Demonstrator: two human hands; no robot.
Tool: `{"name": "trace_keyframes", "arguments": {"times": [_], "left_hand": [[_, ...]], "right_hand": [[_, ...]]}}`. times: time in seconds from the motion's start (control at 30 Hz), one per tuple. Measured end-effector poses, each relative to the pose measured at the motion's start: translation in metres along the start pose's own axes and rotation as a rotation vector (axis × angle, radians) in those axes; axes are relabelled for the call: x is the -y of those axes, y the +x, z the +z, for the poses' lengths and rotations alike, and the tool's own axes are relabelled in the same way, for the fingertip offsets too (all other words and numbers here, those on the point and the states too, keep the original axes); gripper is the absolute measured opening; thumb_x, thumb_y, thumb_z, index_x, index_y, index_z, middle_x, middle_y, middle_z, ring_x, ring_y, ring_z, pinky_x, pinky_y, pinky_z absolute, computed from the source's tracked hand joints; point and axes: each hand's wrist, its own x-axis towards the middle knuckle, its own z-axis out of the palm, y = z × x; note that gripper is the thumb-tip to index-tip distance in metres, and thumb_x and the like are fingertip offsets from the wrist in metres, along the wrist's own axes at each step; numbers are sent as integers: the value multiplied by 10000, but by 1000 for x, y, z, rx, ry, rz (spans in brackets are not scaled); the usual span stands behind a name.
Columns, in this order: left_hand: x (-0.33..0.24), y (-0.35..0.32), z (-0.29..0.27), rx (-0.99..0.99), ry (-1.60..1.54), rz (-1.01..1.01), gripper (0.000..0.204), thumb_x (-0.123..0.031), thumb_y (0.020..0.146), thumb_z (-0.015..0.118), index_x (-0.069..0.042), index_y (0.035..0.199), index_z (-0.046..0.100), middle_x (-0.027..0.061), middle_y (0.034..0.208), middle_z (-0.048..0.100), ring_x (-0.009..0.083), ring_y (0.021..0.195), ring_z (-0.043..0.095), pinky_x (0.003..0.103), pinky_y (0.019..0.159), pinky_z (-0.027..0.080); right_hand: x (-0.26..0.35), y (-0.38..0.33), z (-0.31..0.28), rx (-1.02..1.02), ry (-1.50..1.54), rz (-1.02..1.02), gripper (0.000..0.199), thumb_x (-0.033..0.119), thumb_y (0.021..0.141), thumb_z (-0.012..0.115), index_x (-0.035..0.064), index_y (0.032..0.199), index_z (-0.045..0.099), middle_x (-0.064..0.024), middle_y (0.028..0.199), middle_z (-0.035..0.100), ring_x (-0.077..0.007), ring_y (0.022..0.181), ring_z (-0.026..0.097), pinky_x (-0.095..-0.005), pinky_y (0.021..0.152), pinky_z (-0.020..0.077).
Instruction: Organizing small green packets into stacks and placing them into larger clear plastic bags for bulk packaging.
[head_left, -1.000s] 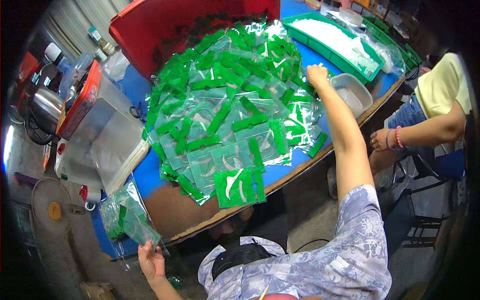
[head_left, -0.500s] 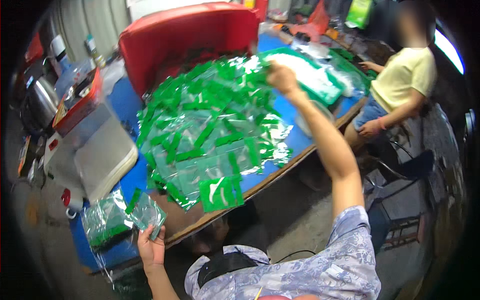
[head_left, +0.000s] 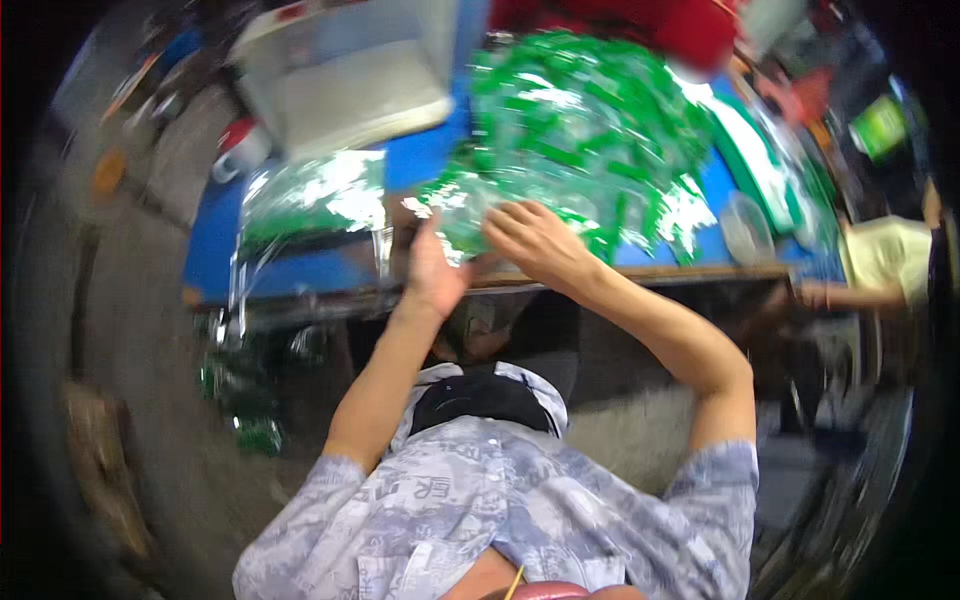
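My left hand [head_left: 437,270] is at the table's front edge, its fingers closed around a clear plastic packet with green parts [head_left: 455,212]. Just to the right, my right hand [head_left: 537,242] bends inward with curled fingers close to that packet. Motion blur hides what its fingertips pinch, if anything. Behind both hands spreads a large heap of clear and green plastic packets [head_left: 590,125]. A big clear bag [head_left: 315,195] holding green-edged packets lies left of my left hand on the blue table [head_left: 412,160].
A translucent plastic bin [head_left: 360,105] stands at the back left, with a red-and-white object [head_left: 240,148] beside it. Behind the heap is a red container [head_left: 650,25]. Right lie a green tray with white contents [head_left: 755,165] and a clear bowl [head_left: 745,225]. A person in yellow [head_left: 888,262] is far right.
My right hand has come back from the far side of the heap to beside my left hand. My left hand still holds a packet. The view has swung left.
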Motion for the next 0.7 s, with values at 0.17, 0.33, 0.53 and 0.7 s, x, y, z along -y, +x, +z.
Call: {"name": "trace_keyframes", "arguments": {"times": [0.17,0.33,0.53,0.7], "left_hand": [[14,-13,-36,-203,146,47,246,-178,1002,554,-99,1234,571,37,1159,634,195,1063,617,421,899,528],[-10,-19,-49,-244,14,202,229,-152,1001,551,-90,1219,579,45,1151,629,201,1058,617,446,902,540],[-27,-20,-47,-266,115,180,346,-282,964,638,-93,1249,581,47,1220,626,193,1088,624,422,898,557],[-14,-21,-30,-207,126,55,427,-392,937,661,-125,1260,582,20,1214,636,167,1082,626,375,876,541]], "right_hand": [[18,-5,2,120,64,-147,429,147,837,576,-4,1238,557,-137,1289,574,-277,1209,537,-401,994,430],[32,7,-27,209,273,-55,410,89,801,634,68,1211,613,-114,1114,595,-280,1074,578,-402,887,477],[-9,-6,-44,-528,1052,939,172,197,996,587,42,937,632,7,790,614,-81,669,550,-265,578,452],[12,18,0,-723,1657,1214,208,239,946,670,47,1011,625,-17,884,640,-96,775,604,-259,695,500]]}}
